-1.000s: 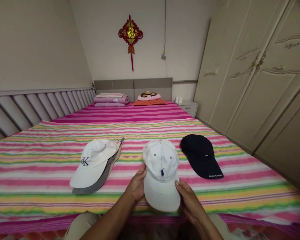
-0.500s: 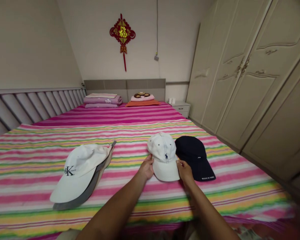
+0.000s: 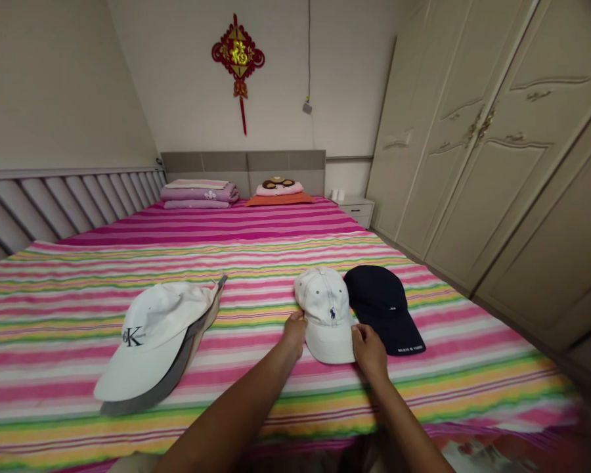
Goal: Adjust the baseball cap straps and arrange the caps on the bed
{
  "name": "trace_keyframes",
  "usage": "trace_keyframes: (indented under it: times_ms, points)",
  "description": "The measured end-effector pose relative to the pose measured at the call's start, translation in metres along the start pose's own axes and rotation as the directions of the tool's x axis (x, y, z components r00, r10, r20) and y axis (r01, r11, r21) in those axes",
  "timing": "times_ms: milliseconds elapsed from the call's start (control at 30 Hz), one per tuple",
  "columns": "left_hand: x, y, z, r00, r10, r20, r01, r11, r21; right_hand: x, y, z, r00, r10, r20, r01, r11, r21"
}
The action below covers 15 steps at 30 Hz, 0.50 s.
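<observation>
A white baseball cap [image 3: 324, 295] with a small dark horse-rider emblem is on the striped bedspread, its brim toward me. My left hand [image 3: 295, 334] pinches its left side near the brim's base. On the other side, my right hand [image 3: 369, 349] grips the brim's right edge between thumb and fingers. A dark navy cap [image 3: 381, 305] lies close against the white one on the right, with small lettering on its brim. Farther left, a white cap with CK lettering [image 3: 155, 322] rests on top of a grey cap [image 3: 165, 394], whose edge shows underneath.
The striped bedspread [image 3: 256, 256] covers the bed. Folded purple bedding [image 3: 199, 194] and a pink pillow on an orange piece [image 3: 279, 197] sit by the headboard [image 3: 217, 162]. A slatted rail [image 3: 69, 203] runs along the left; a wardrobe [image 3: 473, 197] stands right.
The white emblem cap, with both hands on it, has shifted slightly right and toward me. The navy cap and the stacked caps stay in place; the view has tilted a little.
</observation>
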<state>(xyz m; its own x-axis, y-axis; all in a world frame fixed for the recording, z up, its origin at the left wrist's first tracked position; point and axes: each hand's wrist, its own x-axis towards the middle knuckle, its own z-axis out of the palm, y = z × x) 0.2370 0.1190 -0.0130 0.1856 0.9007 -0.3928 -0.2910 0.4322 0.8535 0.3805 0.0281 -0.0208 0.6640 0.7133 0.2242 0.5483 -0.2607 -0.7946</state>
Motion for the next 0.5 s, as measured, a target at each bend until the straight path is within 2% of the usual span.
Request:
trace_keyframes:
  times_ms: [133, 300, 500]
  points:
    - [-0.002, -0.003, -0.001, 0.998, 0.051, -0.023, -0.049, 0.995, 0.089, -0.008, -0.001, 0.0, 0.999, -0.009, -0.033, 0.007, 0.999, -0.05]
    - [-0.007, -0.002, -0.005, 0.99, 0.143, -0.005, -0.14, 0.975, 0.17, -0.028, -0.004, -0.001, 0.99, -0.111, -0.087, 0.107, 0.993, -0.048]
    - [-0.027, 0.0, -0.007, 0.958, 0.246, 0.147, -0.266, 0.954, 0.136, -0.056, -0.001, 0.002, 0.972, -0.216, -0.096, 0.209, 0.975, -0.078]
